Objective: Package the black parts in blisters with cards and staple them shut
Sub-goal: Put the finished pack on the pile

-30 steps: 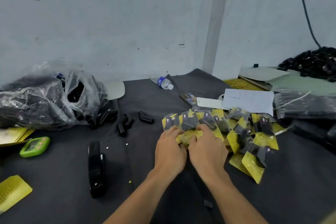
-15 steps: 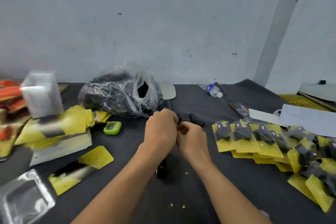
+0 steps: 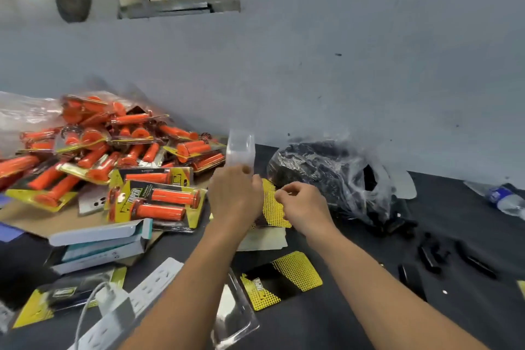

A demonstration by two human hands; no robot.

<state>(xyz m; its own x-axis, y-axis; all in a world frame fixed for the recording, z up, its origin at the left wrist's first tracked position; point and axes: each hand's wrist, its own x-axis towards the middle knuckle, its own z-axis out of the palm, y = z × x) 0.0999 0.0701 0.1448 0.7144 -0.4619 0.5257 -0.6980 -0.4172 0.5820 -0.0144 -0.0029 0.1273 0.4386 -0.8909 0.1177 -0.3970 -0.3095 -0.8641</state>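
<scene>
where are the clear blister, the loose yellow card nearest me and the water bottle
clear blister [image 3: 241, 149]: head view, middle of its see-through front face
loose yellow card [image 3: 298, 270]: head view, on its yellow dotted half
water bottle [image 3: 510, 203]: head view, on its clear body beside the blue label

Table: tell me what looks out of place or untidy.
A water bottle lies on its side at the far right. Loose black parts are scattered beside the open plastic bag. The orange packs sit in a jumbled heap on the left.
</scene>
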